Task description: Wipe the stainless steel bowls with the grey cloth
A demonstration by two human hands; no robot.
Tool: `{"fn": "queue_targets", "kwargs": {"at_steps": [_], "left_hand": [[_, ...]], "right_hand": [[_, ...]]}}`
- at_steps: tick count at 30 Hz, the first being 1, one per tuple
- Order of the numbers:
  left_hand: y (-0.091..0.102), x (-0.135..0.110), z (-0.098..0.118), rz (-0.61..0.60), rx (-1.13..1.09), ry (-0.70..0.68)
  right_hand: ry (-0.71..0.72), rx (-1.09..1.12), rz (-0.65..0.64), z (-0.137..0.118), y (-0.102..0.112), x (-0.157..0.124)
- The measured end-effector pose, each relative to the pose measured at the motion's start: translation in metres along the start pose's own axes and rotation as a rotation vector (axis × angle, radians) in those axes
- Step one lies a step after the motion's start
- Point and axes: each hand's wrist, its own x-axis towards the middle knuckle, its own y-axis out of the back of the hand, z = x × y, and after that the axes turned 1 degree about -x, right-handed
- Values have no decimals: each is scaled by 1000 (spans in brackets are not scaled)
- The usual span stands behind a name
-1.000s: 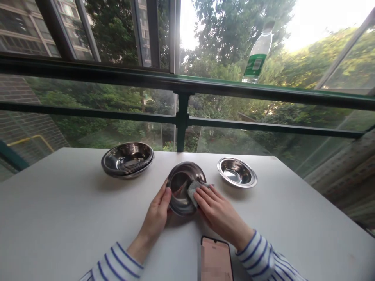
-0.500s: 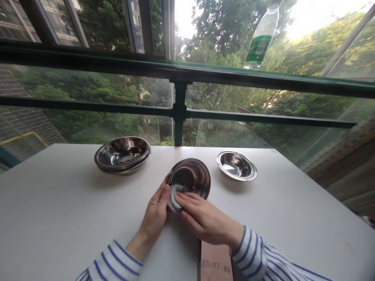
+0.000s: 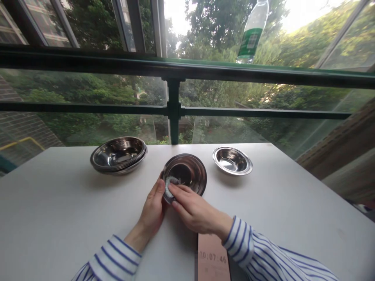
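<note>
A steel bowl (image 3: 187, 171) sits tilted toward me at the middle of the white table (image 3: 58, 210). My left hand (image 3: 154, 210) grips its near left rim, fingers curled round the edge. My right hand (image 3: 193, 210) presses a small grey cloth (image 3: 169, 182) against the inside of the bowl's near left wall, fingers held together on the cloth. Both sleeves are white with blue stripes.
A stack of steel bowls (image 3: 118, 159) stands at the back left. A single smaller steel bowl (image 3: 232, 160) rests at the back right. A phone (image 3: 212, 257) showing a timer lies by my right wrist. A plastic bottle (image 3: 250, 33) stands on the green railing (image 3: 187, 72) behind.
My right hand has carried the cloth from the bowl's right rim across to its near left side. The bowl now tips more toward me. The view has shifted a little.
</note>
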Motion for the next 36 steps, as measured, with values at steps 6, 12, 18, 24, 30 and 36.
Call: {"fn": "queue_targets", "kwargs": {"at_steps": [6, 12, 18, 24, 30, 36], "left_hand": [[0, 5, 6, 92, -19, -15], [2, 6, 1, 74, -33, -6], [4, 6, 3, 47, -64, -6], [-1, 4, 6, 46, -60, 23], [0, 5, 1, -14, -79, 74], [-4, 3, 4, -2, -46, 45]], "right_hand": [[-45, -278, -108, 3, 18, -6], [-15, -112, -61, -2, 3, 9], [42, -78, -135, -1, 6, 11], [68, -141, -242, 6, 36, 0], [54, 16, -205, 5, 22, 7], [102, -33, -272, 12, 39, -2]]}}
